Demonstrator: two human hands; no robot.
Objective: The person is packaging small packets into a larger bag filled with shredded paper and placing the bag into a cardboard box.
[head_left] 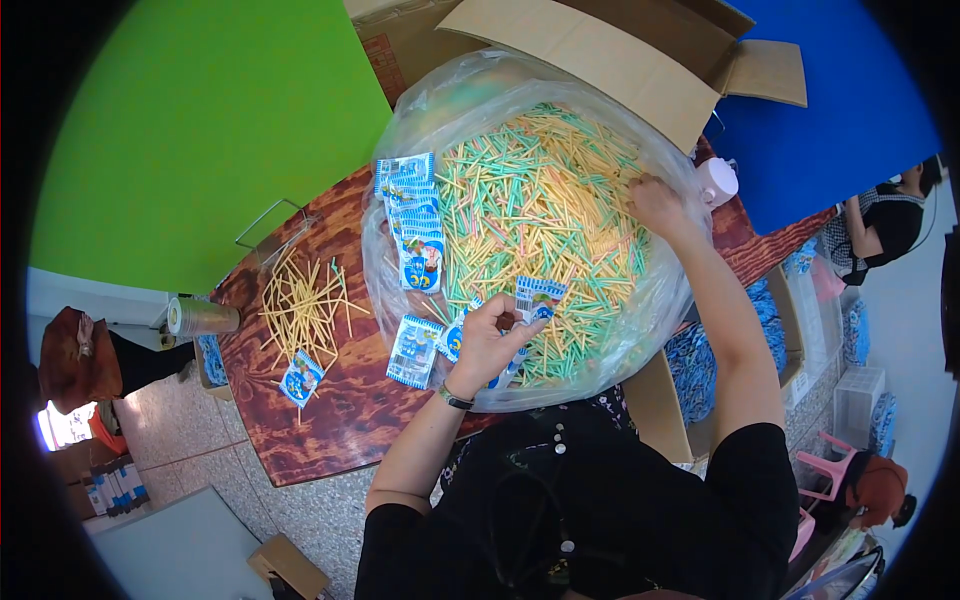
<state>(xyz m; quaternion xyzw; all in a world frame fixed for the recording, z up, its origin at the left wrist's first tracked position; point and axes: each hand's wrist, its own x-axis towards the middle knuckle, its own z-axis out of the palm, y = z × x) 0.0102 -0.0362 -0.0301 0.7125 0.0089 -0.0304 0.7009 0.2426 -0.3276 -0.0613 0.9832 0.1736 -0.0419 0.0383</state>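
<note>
A large clear plastic bag [385,265] lies open on the table, heaped with thin candy-like sticks [545,215] in yellow, green and pink. My left hand [485,347] pinches a small blue-and-white packet [538,294] over the near part of the heap. My right hand [657,206] is at the heap's right side, fingers curled down against the sticks; what they hold is hidden. A fanned row of similar packets [410,215] lies along the heap's left side. Another packet [413,352] lies beside my left hand, with more partly hidden under it.
On the reddish wood-patterned table [330,440], loose yellow sticks [303,305] lie left of the bag with a single packet [301,378]. A plastic cup [200,316] lies at the left edge. A cardboard box [610,65] stands behind; another [660,420], with blue packets, is at right.
</note>
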